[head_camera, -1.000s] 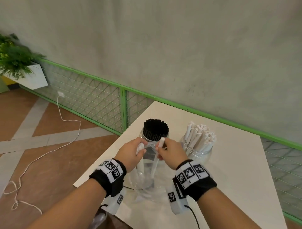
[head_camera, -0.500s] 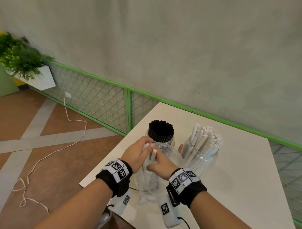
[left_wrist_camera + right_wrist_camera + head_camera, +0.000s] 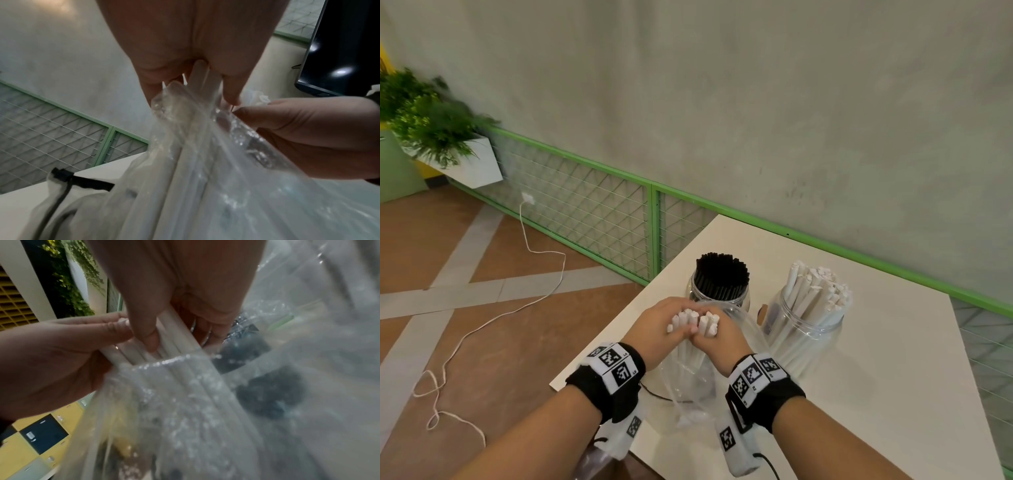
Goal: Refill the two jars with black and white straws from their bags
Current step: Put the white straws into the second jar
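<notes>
Both hands meet at the table's near left, in front of the jars. My left hand and right hand both grip a bundle of white straws whose tips stick up between them. The straws stand in a clear plastic bag that hangs down onto the table. In the right wrist view my thumb presses the white straws just above the bag's mouth. In the left wrist view the fingers curl round the straws and bag. Behind stand a jar of black straws and a jar of white straws.
The white table has its left edge close to my left wrist. A green-framed mesh fence runs along the wall. On the floor to the left lies a white cable. A planter hangs at far left.
My hands have come together over the bag's mouth. Only one or two straw tips showed before; now a whole bundle of white straw tips stands gathered between them.
</notes>
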A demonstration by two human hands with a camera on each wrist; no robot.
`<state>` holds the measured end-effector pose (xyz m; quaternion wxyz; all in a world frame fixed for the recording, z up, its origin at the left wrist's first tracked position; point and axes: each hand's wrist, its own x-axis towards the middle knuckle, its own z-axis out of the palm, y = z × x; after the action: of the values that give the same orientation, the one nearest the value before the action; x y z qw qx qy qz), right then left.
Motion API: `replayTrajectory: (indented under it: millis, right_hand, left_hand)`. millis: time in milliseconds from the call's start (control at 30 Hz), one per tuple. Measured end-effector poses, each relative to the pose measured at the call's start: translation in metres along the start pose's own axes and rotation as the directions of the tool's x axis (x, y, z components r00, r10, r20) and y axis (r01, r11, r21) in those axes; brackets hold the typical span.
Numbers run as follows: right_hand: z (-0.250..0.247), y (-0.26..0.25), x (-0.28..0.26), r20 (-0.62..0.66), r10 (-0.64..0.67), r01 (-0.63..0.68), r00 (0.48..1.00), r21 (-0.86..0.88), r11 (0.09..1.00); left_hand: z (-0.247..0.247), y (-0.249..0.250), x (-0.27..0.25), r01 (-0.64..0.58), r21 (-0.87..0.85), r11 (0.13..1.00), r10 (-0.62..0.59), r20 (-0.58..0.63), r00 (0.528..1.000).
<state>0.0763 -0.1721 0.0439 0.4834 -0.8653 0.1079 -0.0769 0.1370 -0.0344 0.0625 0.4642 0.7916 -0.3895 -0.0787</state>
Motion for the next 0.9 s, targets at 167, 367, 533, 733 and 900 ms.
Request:
replayTrajectory:
  millis: [167,367,533,733,900]
  right_hand:
    - [-0.002,0.005,-0.003,0.001,0.003,-0.003,1.000,0.096,0.995]
    - [-0.009,0.008,-0.003,-0.037,0.016,-0.012,0.999,0.119,0.993]
    - [-0.033,-0.010,-0.013,-0.135,0.021,0.003,0.991,0.180,0.984]
    - [-0.119,-0.061,-0.030,-0.432,-0.081,0.231,0.898,0.307,0.923]
    - [-0.191,-0.063,-0.030,-0.668,-0.036,0.339,0.743,0.330,0.881]
  left_hand:
    - [0.005,-0.006,0.003,-0.012,0.100,0.995,0.009,0.032,0.999]
    - [0.004,-0.004,0.005,-0.043,0.209,0.977,0.035,0.044,0.998]
    - [0.006,-0.002,0.005,-0.007,0.223,0.975,0.003,0.021,1.000]
    - [0.007,-0.002,0.008,0.024,0.231,0.973,-0.029,0.017,0.999]
    - [0.008,0.000,0.009,0.034,0.234,0.972,-0.038,0.013,0.999]
